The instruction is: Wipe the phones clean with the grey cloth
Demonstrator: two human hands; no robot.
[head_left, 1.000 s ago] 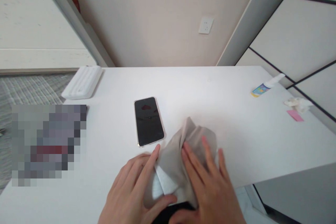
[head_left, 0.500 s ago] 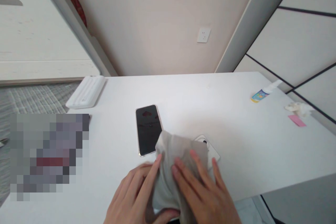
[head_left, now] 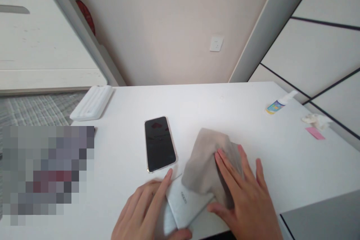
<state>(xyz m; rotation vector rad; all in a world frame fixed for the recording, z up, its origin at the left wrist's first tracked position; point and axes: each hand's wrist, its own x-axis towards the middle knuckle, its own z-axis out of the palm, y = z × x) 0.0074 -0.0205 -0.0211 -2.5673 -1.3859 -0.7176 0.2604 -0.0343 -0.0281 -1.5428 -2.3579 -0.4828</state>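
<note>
A light-coloured phone [head_left: 194, 201] lies back up on the white table [head_left: 202, 105], with "oppo" lettering near its lower end. My left hand [head_left: 146, 208] grips that lower end, index finger along one side and thumb at the other. A grey cloth [head_left: 204, 161] covers the upper part of the phone, bunched under my right hand [head_left: 243, 195]. The right fingers press the cloth down, and its thumb lies by the phone's near edge. Just beyond my left hand, a black-screened phone [head_left: 160, 142] in a clear case lies face up.
A white ridged case [head_left: 92, 103] sits at the table's far left corner, with a blurred-out item [head_left: 50, 172] nearer me. On the right lie a small spray bottle [head_left: 278, 104], a crumpled tissue [head_left: 317, 120] and a pink slip [head_left: 315, 133]. A wall [head_left: 168, 26] stands behind.
My right hand has slid the cloth to the right and away, uncovering the lettered lower end of the phone. The left hand has stayed almost in place.
</note>
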